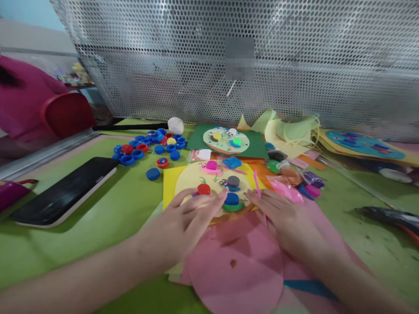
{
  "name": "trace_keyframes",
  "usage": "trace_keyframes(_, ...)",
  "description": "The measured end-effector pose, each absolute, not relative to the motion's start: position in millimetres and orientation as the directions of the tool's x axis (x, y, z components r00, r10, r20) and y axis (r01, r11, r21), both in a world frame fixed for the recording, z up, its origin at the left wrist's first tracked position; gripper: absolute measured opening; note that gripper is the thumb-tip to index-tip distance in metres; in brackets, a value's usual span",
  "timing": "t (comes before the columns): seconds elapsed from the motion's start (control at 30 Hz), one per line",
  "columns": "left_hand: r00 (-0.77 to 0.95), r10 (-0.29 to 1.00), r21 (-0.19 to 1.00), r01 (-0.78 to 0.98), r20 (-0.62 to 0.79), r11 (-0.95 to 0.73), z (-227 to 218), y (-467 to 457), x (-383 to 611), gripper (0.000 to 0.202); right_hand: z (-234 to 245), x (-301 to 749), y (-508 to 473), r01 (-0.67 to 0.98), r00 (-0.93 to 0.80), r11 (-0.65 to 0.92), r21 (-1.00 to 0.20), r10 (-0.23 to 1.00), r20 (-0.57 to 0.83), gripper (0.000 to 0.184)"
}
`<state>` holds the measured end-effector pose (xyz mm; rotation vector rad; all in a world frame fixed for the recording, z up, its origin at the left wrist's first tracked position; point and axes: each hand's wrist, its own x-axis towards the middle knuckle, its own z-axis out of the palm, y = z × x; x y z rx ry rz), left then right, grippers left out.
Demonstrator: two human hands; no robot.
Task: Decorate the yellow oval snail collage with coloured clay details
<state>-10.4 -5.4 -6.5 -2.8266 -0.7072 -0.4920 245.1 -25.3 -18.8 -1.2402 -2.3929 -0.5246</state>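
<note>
My left hand (183, 222) lies flat with fingers stretched out on a pale yellow paper disc (190, 181), fingertips beside a red cap (203, 189) and a blue cap (231, 199) stuck on it. My right hand (283, 218) rests on the disc's right edge, and a thin pink stick (258, 189) runs up between its fingers. The disc lies on a yellow sheet (168, 183). A grey cap (233, 181) and a pink clay shape (211, 166) also sit on the disc. A pink paper circle (242, 266) lies under my wrists.
Several blue and red bottle caps (153, 144) are heaped at the back left, with a black tablet (65, 189) further left. A decorated disc on green paper (225, 140), clay bags (288, 185), yellow paper scraps (288, 131) and a glue gun (393, 216) lie behind and right. Perforated metal screen behind.
</note>
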Motion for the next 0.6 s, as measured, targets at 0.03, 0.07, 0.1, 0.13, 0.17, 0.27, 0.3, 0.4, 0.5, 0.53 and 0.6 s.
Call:
trace_keyframes(0.03,0.833,0.429,-0.123,0.495,0.348,-0.860,-6.4,-2.1,-10.5,0.073,-20.0,245.2,-23.7,0.847,-0.503,0.522,0.105,0.721,0.477,0.038)
trace_keyframes(0.07,0.836,0.439,-0.131,0.500,0.329,-0.856,-6.1,1.2,-10.7,0.073,-20.1,245.1,-23.1,0.857,-0.483,0.512,0.064,0.751,0.451,0.040)
trace_keyframes(0.1,0.839,0.453,-0.121,0.505,0.302,-0.855,-5.6,4.3,-11.1,0.072,-19.2,244.8,-23.6,0.861,-0.470,0.507,0.032,0.771,0.429,0.041)
trace_keyframes(0.13,0.838,0.475,-0.103,0.515,0.268,-0.851,-5.1,6.9,-11.7,0.073,-17.4,244.3,-25.2,0.862,-0.465,0.506,0.011,0.782,0.415,0.041)
trace_keyframes(0.17,0.839,0.493,-0.074,0.521,0.231,-0.850,-4.7,8.7,-12.4,0.075,-15.1,243.4,-27.6,0.861,-0.464,0.508,0.000,0.786,0.408,0.039)
trace_keyframes(0.27,0.841,0.525,0.028,0.526,0.135,-0.850,-5.0,8.0,-15.5,0.090,-9.0,239.6,-36.3,0.809,-0.527,0.587,0.001,0.725,0.443,0.036)
trace_keyframes(0.3,0.837,0.539,0.042,0.537,0.099,-0.842,-5.5,5.8,-16.7,0.092,-8.1,238.1,-38.5,0.771,-0.578,0.637,0.017,0.688,0.439,0.037)
trace_keyframes(0.4,0.807,0.589,0.042,0.590,-0.031,-0.806,-6.3,-3.1,-19.5,0.091,-9.6,233.7,-41.0,0.654,-0.723,0.750,0.099,0.582,0.373,0.042)
trace_keyframes(0.5,0.772,0.613,0.079,0.630,-0.166,-0.772,-5.2,-8.8,-20.4,0.089,-13.4,231.4,-39.1,0.620,-0.776,0.767,0.163,0.571,0.266,0.049)
trace_keyframes(0.53,0.764,0.614,0.096,0.639,-0.200,-0.764,-4.1,-9.2,-20.4,0.088,-14.4,231.4,-38.3,0.617,-0.782,0.768,0.173,0.575,0.240,0.051)
trace_keyframes(0.6,0.752,0.608,0.136,0.650,-0.255,-0.747,-1.1,-8.2,-20.4,0.087,-15.1,232.4,-37.3,0.599,-0.799,0.780,0.183,0.565,0.208,0.054)
